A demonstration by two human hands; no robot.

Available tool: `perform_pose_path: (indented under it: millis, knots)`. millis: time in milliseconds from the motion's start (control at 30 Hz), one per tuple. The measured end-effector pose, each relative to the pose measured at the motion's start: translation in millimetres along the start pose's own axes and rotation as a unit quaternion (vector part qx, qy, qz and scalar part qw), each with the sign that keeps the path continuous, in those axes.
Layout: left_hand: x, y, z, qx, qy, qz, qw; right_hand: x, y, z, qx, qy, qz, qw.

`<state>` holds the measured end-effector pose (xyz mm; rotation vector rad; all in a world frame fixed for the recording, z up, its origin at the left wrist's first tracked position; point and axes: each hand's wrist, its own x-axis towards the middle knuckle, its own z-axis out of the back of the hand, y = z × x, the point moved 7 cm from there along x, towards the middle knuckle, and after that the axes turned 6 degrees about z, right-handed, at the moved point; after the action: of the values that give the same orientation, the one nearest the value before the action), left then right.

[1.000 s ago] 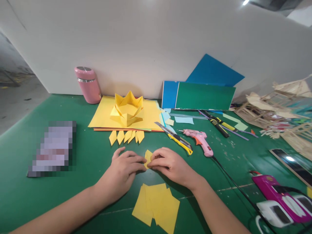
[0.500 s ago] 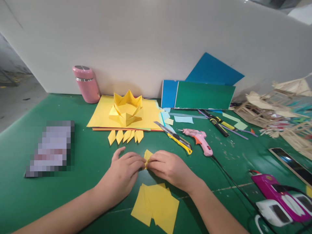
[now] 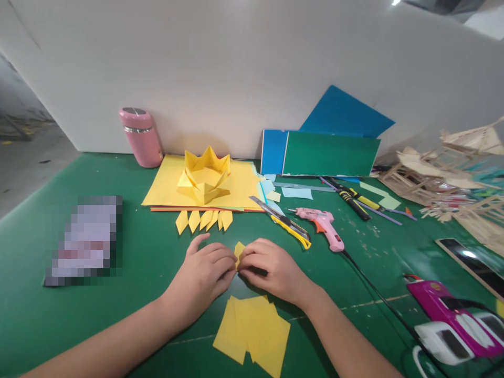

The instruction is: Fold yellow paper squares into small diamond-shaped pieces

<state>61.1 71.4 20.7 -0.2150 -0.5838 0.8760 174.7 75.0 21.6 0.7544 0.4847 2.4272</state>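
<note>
From my head view, my left hand (image 3: 205,275) and right hand (image 3: 275,270) are pinching the small folded yellow paper (image 3: 238,248) between their fingertips; it is sitting above the green table (image 3: 147,252), between the loose yellow squares (image 3: 262,328) and the diamond-shaped pieces (image 3: 194,222).

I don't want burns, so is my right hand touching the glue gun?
No, the right hand touches the small yellow paper, while the pink glue gun lies apart.
</note>
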Motion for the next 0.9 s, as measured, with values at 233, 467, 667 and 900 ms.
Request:
perform_pose_path:
  millis: [233, 467, 667, 900]
  knots:
    - [0.4, 3.2, -0.5, -0.033, 0.008, 0.026, 0.999, 1.8, -2.3, -2.5, -0.006, -0.006, -0.04, 0.999]
    - [0.0, 14.7, -4.1, -0.04, 0.049, 0.082, 0.995, 1.4, -3.0, -6.8, -0.037, -0.005, -0.064, 0.997]
    - [2.3, 16.6, -4.6, -0.061, 0.042, 0.099, 0.992, 0.0, -6.4, -4.8, 0.005, -0.048, -0.08, 0.996]
    - [5.0, 16.7, -4.0, -0.064, 0.065, 0.109, 0.99, -1.0, -12.5, -5.0, -0.008, -0.051, -0.122, 0.991]
